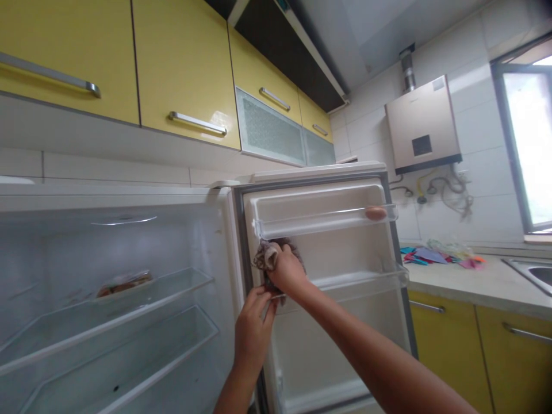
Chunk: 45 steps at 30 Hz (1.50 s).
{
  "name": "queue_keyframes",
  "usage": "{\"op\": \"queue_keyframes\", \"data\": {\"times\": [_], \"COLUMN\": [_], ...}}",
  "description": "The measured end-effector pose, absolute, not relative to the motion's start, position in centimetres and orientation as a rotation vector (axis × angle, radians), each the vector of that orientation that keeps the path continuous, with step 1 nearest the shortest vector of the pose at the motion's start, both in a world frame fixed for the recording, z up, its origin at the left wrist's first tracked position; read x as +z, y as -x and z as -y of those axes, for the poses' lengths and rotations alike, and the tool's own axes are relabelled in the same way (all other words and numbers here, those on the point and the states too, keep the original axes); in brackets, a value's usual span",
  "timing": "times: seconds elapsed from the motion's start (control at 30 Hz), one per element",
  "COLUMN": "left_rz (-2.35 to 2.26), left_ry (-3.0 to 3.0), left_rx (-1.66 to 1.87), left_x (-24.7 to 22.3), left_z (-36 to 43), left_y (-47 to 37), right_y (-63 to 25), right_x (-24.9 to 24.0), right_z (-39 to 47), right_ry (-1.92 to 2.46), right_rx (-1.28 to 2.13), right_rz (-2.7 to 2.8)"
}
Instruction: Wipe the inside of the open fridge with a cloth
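Observation:
My right hand (288,271) is closed around a bunched brown-grey cloth (264,257). It presses the cloth against the inner side of the open fridge door (340,253), near the hinge side and just under the upper clear door shelf (319,223). Lower down, my left hand (254,322) has its fingers curled at the left end of the middle clear door shelf (362,285), gripping its edge close to the hanging end of the cloth. A brown egg (376,213) rests in the upper door shelf at its right end.
At left is the fridge interior with glass shelves (172,290); a wrapped food package (125,283) lies on the upper one. Yellow wall cabinets (185,69) hang overhead. To the right, a counter (470,287) holds colourful bags (431,255) beside a sink (537,275).

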<state>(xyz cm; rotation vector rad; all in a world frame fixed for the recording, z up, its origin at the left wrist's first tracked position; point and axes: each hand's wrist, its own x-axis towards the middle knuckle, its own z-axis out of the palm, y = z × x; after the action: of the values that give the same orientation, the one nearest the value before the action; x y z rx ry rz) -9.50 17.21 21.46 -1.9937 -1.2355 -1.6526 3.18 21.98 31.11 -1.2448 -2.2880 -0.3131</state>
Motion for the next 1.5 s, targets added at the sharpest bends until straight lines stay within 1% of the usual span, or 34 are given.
{"op": "queue_keyframes", "data": {"times": [0.17, 0.53, 0.73, 0.93, 1.07, 1.27, 1.33, 1.43, 1.5], "left_rz": [1.270, 1.232, 1.223, 1.225, 1.219, 1.240, 1.239, 1.239, 1.249], "left_ry": [1.972, 1.940, 1.953, 1.924, 1.912, 1.917, 1.906, 1.898, 1.894], "left_rx": [-1.606, -1.587, -1.576, -1.616, -1.626, -1.627, -1.638, -1.648, -1.648], "left_x": [21.3, 21.0, 21.4, 21.4, 21.3, 21.3, 21.2, 21.2, 21.2], "left_z": [-17.2, -17.6, -17.8, -17.8, -17.8, -17.8, -17.8, -17.8, -17.8], "left_y": [9.9, 9.9, 9.8, 9.4, 9.3, 9.3, 9.2, 9.1, 9.1], "right_y": [-5.4, -18.9, -24.0, -21.8, -18.5, -14.8, -13.9, -12.1, -10.5], "right_x": [30.7, 29.7, 29.2, 29.8, 29.9, 29.2, 29.2, 29.3, 29.4], "right_z": [-22.5, -26.0, -27.8, -28.3, -27.5, -25.9, -25.4, -25.2, -25.4], "right_ry": [1.250, 1.673, 1.738, 1.690, 1.666, 1.532, 1.423, 1.214, 1.036], "right_rx": [-0.244, -0.186, -0.187, 0.006, 0.003, -0.262, -0.319, -0.341, -0.290], "right_rz": [2.108, 1.746, 1.586, 1.428, 1.311, 1.702, 1.840, 1.999, 2.087]}}
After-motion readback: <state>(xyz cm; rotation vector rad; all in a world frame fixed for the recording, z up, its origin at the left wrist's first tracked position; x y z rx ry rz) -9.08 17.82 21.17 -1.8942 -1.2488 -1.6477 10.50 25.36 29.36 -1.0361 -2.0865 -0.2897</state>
